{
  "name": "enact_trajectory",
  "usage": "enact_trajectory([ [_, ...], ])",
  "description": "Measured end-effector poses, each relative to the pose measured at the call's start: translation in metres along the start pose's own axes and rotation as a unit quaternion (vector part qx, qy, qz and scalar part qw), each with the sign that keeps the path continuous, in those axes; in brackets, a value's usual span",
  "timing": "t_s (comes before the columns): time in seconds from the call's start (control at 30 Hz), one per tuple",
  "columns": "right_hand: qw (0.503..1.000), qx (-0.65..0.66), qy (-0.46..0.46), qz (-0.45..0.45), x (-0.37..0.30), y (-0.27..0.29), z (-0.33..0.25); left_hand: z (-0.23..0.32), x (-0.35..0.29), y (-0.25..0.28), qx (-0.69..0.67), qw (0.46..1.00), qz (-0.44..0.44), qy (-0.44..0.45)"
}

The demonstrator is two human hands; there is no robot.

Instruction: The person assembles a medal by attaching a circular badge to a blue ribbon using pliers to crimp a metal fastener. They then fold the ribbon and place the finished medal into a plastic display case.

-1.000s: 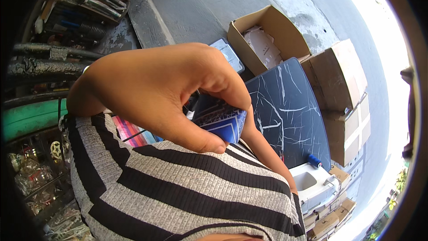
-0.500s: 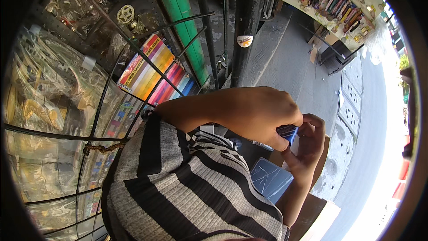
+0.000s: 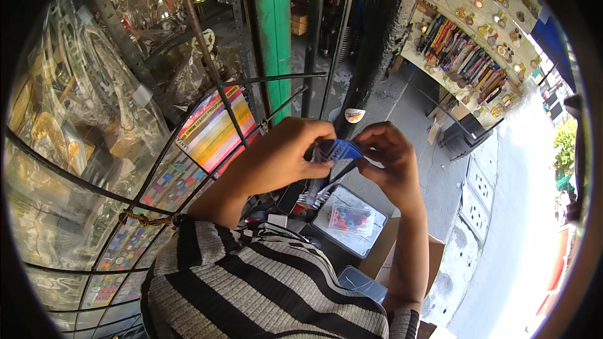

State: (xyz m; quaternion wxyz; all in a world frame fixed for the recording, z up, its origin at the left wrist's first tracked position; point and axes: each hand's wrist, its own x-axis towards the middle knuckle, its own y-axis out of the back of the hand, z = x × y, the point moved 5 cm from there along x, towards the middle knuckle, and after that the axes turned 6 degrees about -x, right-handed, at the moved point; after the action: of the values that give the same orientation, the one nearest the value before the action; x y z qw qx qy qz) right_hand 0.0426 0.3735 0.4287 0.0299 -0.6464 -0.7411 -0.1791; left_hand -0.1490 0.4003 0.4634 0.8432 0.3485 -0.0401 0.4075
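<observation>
A blue printed ribbon [image 3: 340,150], folded or looped, is stretched between my two hands in front of my chest. My left hand [image 3: 282,154] pinches its left end between thumb and fingers. On the other side, my right hand [image 3: 389,157] grips the right end with curled fingers. A narrow dark strip [image 3: 339,176] slants down from the ribbon toward the things below; whether it is part of the same piece I cannot tell. Beneath the hands, a clear plastic box [image 3: 352,220] of small red and blue round pieces rests on a grey lidded container [image 3: 364,248].
At my left stands a black wire grid [image 3: 81,191] with plastic-wrapped goods and a striped colour card [image 3: 217,125] behind it. A green post [image 3: 271,37] and a black post [image 3: 383,37] rise ahead. A cardboard box [image 3: 434,260] is by my right forearm. Colourful straps hang at a display board [image 3: 465,56].
My hands have moved left and drawn apart, and the blue ribbon between them shows more. The view has shifted, bringing the clear box below into sight.
</observation>
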Motion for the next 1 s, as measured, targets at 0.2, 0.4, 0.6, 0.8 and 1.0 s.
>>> enact_trajectory([
  [0.2, 0.979, -0.116, 0.137, 0.099, 0.04, -0.019, 0.009, -0.01, 0.013, 0.022, 0.087, 0.988, 0.118, 0.05],
  [0.4, 0.945, -0.208, 0.138, 0.211, 0.067, -0.035, 0.019, -0.021, 0.033, 0.03, 0.116, 0.967, 0.208, 0.094],
  [0.6, 0.923, -0.234, 0.2, 0.232, 0.098, -0.04, 0.023, -0.029, 0.053, 0.04, 0.149, 0.954, 0.242, 0.091],
  [0.8, 0.924, -0.217, 0.202, 0.243, 0.12, -0.045, 0.028, -0.032, 0.067, 0.053, 0.184, 0.939, 0.283, 0.061],
  [1.0, 0.932, -0.12, 0.233, 0.249, 0.129, -0.048, 0.042, -0.034, 0.069, 0.054, 0.161, 0.945, 0.268, 0.101],
])
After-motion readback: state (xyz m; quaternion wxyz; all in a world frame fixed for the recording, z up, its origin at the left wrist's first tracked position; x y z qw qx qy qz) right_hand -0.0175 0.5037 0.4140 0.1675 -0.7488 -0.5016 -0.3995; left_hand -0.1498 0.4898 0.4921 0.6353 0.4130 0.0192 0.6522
